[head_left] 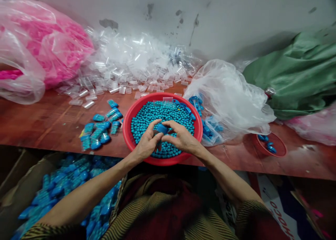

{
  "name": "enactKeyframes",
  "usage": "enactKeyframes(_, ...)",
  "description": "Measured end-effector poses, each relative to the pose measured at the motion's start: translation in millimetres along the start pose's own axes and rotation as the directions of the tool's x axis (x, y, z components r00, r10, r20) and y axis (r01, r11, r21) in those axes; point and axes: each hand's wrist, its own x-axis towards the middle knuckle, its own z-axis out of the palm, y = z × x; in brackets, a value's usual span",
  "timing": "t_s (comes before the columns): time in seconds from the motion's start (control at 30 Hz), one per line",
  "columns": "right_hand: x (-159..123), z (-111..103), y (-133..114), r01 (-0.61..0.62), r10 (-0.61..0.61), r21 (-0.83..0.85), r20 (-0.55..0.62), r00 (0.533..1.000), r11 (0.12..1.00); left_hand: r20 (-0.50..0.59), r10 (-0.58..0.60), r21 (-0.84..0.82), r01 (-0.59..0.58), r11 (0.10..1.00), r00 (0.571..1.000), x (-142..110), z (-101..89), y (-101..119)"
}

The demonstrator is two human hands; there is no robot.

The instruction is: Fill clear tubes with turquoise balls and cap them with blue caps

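Observation:
Both my hands meet above a red basin (126, 142) of small blue balls (144, 117). Between them is a blue cap (162, 128) that seems to sit on a clear tube, mostly hidden by fingers. My left hand (149, 141) pinches it from the left with thumb and fingers. On the other side, my right hand (181, 136) curves its fingers against the cap. A clear tube (168, 100) and several blue cap pieces (187, 110) lie on the balls at the basin's far side.
Filled blue tubes (98, 131) lie left of the basin; more fill a box (23, 177) below. Clear tubes (126, 64) are heaped behind. A pink-filled bag (52, 40), a plastic bag (231, 96), green cloth (294, 75) and a small red basket (279, 145) stand around.

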Motion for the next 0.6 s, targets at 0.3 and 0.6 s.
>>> enactKeyframes(0.3, -9, 28, -4, 0.029, -0.014, -0.498, 0.032, 0.999, 0.867, -0.063, 0.048, -0.116, -0.055, 0.992, 0.997, -1, 7.4, 0)
enactKeyframes(0.6, -7, 36, -7, -0.058, 0.102, -0.526, 0.055, 0.993, 0.848, -0.119, 0.072, 0.055, -0.065, 0.996, 0.990, 3, 8.2, -3)
